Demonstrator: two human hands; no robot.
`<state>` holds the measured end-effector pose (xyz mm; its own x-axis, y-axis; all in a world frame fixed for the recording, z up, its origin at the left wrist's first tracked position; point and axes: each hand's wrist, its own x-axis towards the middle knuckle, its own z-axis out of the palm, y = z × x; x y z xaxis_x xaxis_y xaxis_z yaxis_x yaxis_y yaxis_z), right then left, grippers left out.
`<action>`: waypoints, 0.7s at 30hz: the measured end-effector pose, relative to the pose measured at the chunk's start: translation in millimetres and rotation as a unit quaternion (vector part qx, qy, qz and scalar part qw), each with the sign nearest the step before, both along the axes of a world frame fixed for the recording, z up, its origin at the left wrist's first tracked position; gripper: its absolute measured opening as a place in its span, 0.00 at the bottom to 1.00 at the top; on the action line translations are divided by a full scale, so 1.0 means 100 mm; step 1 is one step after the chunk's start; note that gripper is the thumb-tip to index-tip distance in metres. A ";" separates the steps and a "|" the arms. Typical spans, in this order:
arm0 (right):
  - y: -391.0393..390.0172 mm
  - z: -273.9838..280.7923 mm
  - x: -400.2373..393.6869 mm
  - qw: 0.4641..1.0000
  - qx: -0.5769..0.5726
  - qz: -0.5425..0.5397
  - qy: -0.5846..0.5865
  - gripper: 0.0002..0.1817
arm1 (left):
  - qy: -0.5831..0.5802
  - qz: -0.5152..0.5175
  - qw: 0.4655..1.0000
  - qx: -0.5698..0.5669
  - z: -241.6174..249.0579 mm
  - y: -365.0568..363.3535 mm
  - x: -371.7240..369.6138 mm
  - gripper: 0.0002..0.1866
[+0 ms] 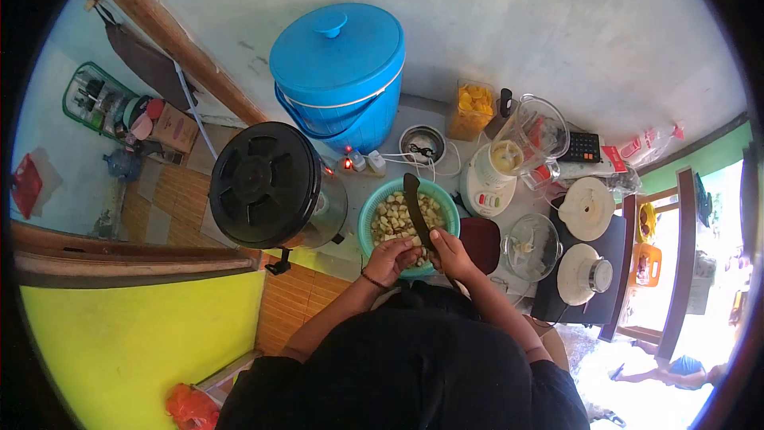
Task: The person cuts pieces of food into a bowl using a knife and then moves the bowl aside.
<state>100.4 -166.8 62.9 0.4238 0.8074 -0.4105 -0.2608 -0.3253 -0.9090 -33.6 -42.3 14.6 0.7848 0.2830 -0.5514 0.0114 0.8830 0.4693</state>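
My right hand (450, 253) is closed around a knife (415, 209) with a long, dark, slightly curved blade pointing away from me. The blade lies above a mint-green plastic basket (365, 227). Inside the basket are many diced pale pieces (390, 215), some with brownish edges; their kind is not clear. My left hand (390, 261) is at the basket's near rim, beside the blade, its thumb and fingers pinched together. Whatever it holds is too small to make out.
A blue lidded bucket (338, 56) and a black-lidded dispenser (263, 183) stand left of the basket. To the right are a blender (487, 179), a clear bowl (533, 247) and a dark red board (480, 244). Cables (406, 158) run behind the basket.
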 end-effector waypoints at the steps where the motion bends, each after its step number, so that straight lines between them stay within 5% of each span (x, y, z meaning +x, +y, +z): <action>1: -0.01 -0.01 0.01 1.000 0.000 0.003 -0.003 0.21 | -0.026 0.000 0.999 -0.038 -0.05 0.01 -0.03 0.11; 3: -0.01 -0.08 0.01 1.000 0.001 0.008 -0.010 0.21 | -0.051 -0.008 0.997 -0.064 -0.08 0.02 -0.05 0.10; 6: -0.03 -0.14 -0.05 0.969 -0.048 0.017 -0.243 0.20 | -0.039 -0.014 0.999 -0.031 -0.03 0.03 -0.05 0.09; 21: -0.01 0.07 -0.17 0.917 -0.044 0.064 -0.392 0.22 | 0.024 0.090 0.987 0.133 0.08 -0.04 0.11 0.12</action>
<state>83.2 -167.6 70.0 0.5200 0.8498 -0.0861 0.5075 -0.3885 -0.7691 -23.0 -46.2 22.1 0.6838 0.5542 -0.4747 -0.1060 0.7190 0.6869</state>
